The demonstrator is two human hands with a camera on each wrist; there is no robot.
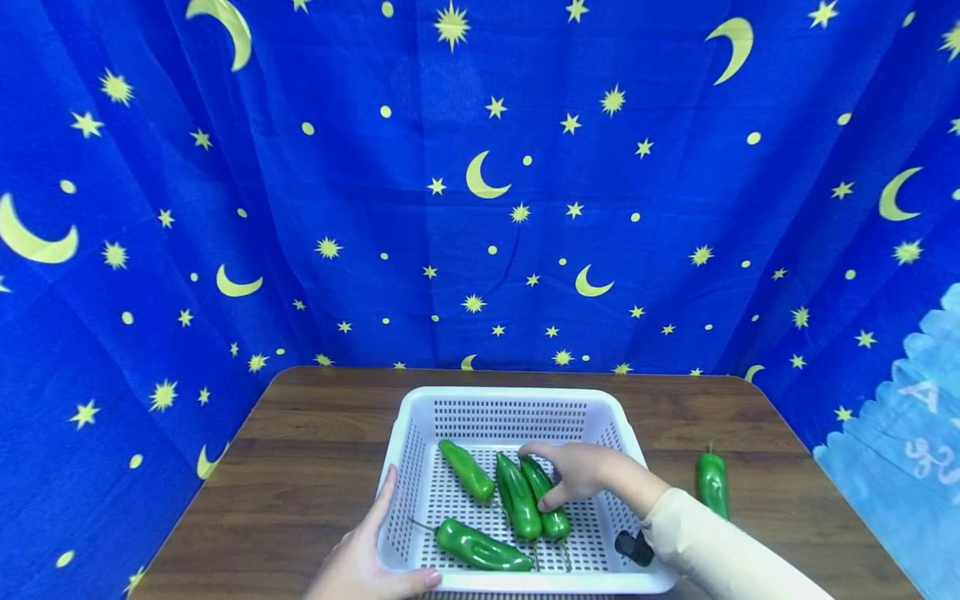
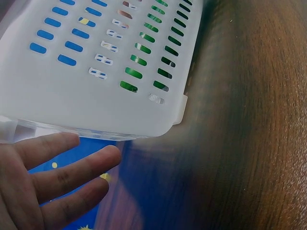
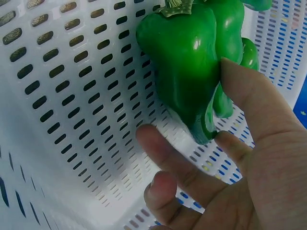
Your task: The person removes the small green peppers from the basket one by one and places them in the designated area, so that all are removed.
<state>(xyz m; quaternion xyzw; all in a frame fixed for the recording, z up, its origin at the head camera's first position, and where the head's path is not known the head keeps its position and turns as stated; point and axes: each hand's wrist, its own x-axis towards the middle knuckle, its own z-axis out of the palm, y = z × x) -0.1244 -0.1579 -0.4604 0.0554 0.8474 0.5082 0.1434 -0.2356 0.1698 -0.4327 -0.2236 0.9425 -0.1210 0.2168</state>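
A white perforated plastic basket (image 1: pixel 517 400) stands on the table, with several green peppers inside. My left hand (image 1: pixel 367 550) is at its front left corner, thumb along the front rim and a finger against the left side. The left wrist view shows that hand's other fingers (image 2: pixel 72 177) extended beside the basket wall. Inside the basket, my right hand (image 1: pixel 581 471) reaches over the rightmost pepper (image 1: pixel 557 523). Its thumb (image 3: pixel 244 86) touches that pepper in the right wrist view, while its other fingers (image 3: pixel 182 163) spread out past the tip.
Beside that pepper lies another pepper (image 1: pixel 517 500); a lighter one (image 1: pixel 467 471) is at the back left and one (image 1: pixel 480 546) lies along the front. Outside the basket, a pepper (image 1: pixel 712 482) rests on the wooden table (image 1: pixel 315 467). A blue curtain (image 1: pixel 420 217) hangs behind.
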